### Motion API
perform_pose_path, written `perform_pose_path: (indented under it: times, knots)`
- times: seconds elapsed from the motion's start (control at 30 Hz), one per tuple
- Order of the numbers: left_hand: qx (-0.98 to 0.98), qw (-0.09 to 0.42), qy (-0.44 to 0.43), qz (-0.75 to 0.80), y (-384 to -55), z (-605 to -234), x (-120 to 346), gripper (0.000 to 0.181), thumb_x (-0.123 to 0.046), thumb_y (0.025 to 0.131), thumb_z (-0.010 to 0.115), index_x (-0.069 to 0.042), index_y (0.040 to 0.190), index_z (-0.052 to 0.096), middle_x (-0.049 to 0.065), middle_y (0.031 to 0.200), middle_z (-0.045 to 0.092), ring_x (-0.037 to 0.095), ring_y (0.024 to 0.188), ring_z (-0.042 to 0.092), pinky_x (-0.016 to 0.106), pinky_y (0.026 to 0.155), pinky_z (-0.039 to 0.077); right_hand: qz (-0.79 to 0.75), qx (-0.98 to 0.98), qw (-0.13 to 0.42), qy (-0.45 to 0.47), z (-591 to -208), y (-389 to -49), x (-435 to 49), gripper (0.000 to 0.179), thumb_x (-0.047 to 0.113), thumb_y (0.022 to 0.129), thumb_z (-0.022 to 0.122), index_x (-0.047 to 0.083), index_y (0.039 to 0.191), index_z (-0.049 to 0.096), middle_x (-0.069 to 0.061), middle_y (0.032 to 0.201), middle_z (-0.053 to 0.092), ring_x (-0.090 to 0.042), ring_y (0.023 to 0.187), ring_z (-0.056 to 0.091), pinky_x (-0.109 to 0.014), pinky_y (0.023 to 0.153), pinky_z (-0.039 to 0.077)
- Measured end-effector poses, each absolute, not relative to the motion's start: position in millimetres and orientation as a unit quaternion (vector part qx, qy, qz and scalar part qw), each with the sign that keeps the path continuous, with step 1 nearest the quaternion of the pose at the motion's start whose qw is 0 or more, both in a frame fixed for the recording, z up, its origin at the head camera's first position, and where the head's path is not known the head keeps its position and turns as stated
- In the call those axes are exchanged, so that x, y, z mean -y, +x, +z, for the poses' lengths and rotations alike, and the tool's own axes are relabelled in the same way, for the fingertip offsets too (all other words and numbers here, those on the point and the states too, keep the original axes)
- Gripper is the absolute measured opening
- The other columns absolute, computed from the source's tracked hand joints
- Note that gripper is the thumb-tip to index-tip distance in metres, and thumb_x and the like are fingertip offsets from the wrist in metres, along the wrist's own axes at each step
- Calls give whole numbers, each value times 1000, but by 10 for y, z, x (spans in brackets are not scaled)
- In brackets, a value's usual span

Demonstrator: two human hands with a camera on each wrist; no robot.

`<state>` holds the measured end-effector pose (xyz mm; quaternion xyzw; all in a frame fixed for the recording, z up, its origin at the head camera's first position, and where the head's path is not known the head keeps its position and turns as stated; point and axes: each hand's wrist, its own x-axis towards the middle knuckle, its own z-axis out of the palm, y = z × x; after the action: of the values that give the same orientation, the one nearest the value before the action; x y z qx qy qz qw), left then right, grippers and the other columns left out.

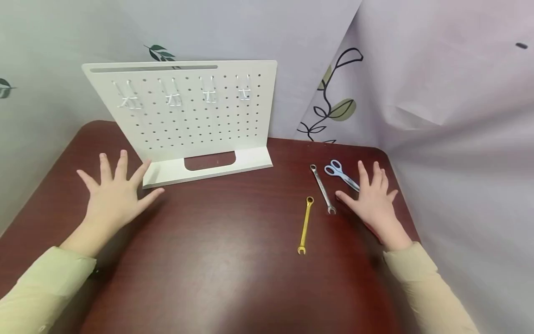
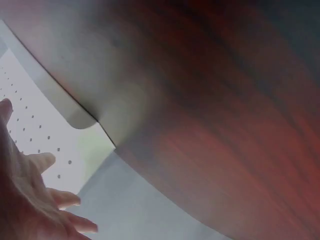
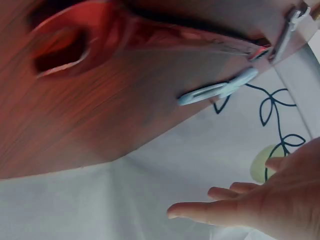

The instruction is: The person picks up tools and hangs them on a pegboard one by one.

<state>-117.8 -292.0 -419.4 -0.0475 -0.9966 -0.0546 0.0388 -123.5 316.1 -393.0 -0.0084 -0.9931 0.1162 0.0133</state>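
My left hand (image 1: 112,195) is spread with straight fingers, in front of the lower left corner of a white pegboard (image 1: 200,125). In the left wrist view its fingers (image 2: 65,197) overlap the board. On the right, my right hand (image 1: 375,204) is also spread, holding nothing. Beneath it lies a red wrench (image 3: 185,40), mostly hidden in the head view but plain in the right wrist view. Light blue scissors (image 1: 343,175) lie just beyond that hand, their blade tips hidden behind it. Left of the hand are a silver wrench (image 1: 323,189) and a yellow wrench (image 1: 306,225).
Several white wire hooks (image 1: 173,95) hang in a row near the top of the pegboard. The dark red-brown table (image 1: 217,241) has rounded back corners. Pale cloth (image 1: 317,55) with leaf prints hangs behind it and along both sides.
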Motion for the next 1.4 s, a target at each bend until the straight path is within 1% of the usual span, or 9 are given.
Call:
perform_pose_path:
  times: [0.2,0.37,0.53,0.77,0.9,1.03,1.13,1.23,1.4]
  knots:
    - [994,72,-60,-56,-1149,-4144,3038,80,-59,101,55,-25,168,28,34,172,14,61,160,-1,89,116,-4,162,983,79,19,-3930,-1313,-3010,105,52,93,74,9,170,17,-33,171,16,-60,153,24,-84,115,25]
    - [988,112,-70,-74,-1152,-4072,3148,75,-47,102,56,-21,167,31,33,173,17,57,161,6,79,125,1,220,969,102,36,-3928,-1377,-2832,99,44,95,75,9,169,20,-29,171,20,-54,155,25,-74,119,32]
    - [981,154,-63,-103,-1144,-3995,3273,69,-42,106,51,-16,167,32,32,174,14,56,161,13,68,132,6,273,954,107,64,-3879,-1481,-2567,88,38,99,71,11,169,25,-25,171,25,-47,158,26,-68,124,32]
    - [963,217,-26,-160,-1197,-3938,3288,66,-40,105,48,-7,162,40,32,171,25,59,155,26,72,128,18,338,929,117,99,-3834,-1680,-2209,78,35,102,68,9,166,33,-21,169,34,-38,158,33,-63,127,30]
    - [954,232,-6,-190,-1257,-3939,3280,66,-40,106,46,-4,161,41,32,170,29,59,154,30,71,127,21,374,914,119,102,-3842,-1806,-2038,74,32,102,67,8,165,35,-21,165,41,-37,154,40,-60,126,34]
    - [945,238,20,-223,-1319,-3938,3269,65,-40,107,43,-5,162,40,29,170,32,57,154,31,70,127,22,417,895,119,105,-3848,-1933,-1873,70,27,103,67,4,163,38,-20,162,46,-35,150,46,-50,125,40]
    - [935,240,39,-257,-1389,-3948,3246,63,-38,107,41,-6,162,42,26,169,36,52,156,32,69,128,22,444,882,115,105,-3854,-2029,-1762,67,24,104,67,3,161,39,-19,162,47,-31,151,47,-45,126,40]
    - [923,244,52,-292,-1474,-3963,3217,61,-35,106,41,-5,160,44,24,167,40,48,157,34,66,129,22,471,869,114,103,-3874,-2132,-1669,64,20,104,67,1,160,42,-19,160,50,-31,150,50,-43,126,41]
    - [910,234,82,-333,-1616,-3990,3159,59,-33,108,38,-3,159,45,25,166,43,43,158,34,61,132,20,519,843,105,89,-3875,-2278,-1533,58,16,104,67,-2,156,46,-21,155,55,-32,146,54,-40,124,43]
